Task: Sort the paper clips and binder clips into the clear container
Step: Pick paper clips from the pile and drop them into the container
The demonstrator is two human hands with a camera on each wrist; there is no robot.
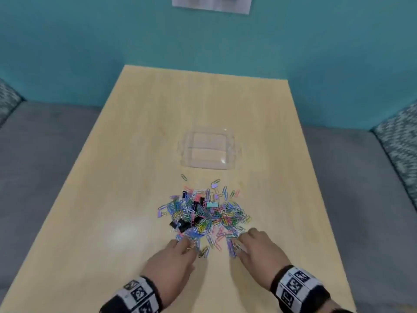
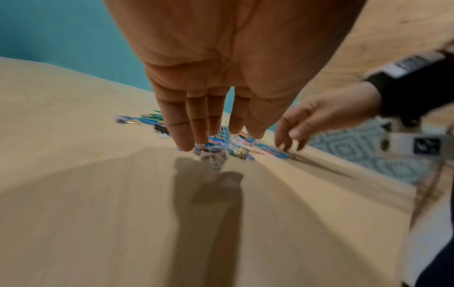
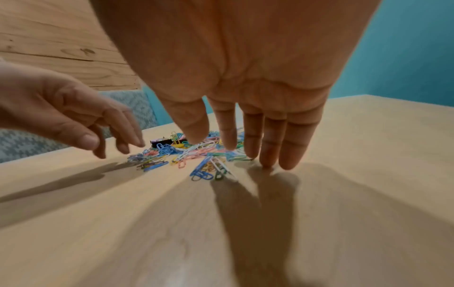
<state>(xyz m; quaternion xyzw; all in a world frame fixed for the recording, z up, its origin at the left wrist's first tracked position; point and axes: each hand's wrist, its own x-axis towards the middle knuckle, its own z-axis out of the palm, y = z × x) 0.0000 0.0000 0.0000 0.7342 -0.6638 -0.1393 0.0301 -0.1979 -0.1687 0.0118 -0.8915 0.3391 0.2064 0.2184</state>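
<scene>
Surface (image 1: 140, 154): a pale wood-grain top, with a teal wall behind its far edge and grey seating on both sides.
Clear container (image 1: 208, 150): stands on the surface at mid-depth, a little right of centre, just beyond the heap and apart from it; its inside looks bare.
Heap of clips (image 1: 203, 213): a loose, many-coloured pile of paper clips (image 3: 199, 173) mixed with binder clips (image 1: 180, 223), lying on the surface between the container and the hands; the black binder clips sit mostly at its left and middle, and a mint one (image 1: 212, 204) lies towards the far side.
Stray clips: a few paper clips lie singly just past the far edge of the heap, one (image 1: 184, 176) nearest the container.
Left hand (image 1: 171, 263): palm down at the near left edge of the heap, fingers stretched out and close together, the tips (image 2: 183, 142) down among the nearest clips; nothing is gripped.
Right hand (image 1: 259, 251): palm down at the near right edge of the heap, fingers straight and slightly spread, the tips (image 3: 267, 162) touching the surface beside the clips; it holds nothing.
Wrists: each carries a band (image 1: 295, 288) printed with black-and-white markers.
</scene>
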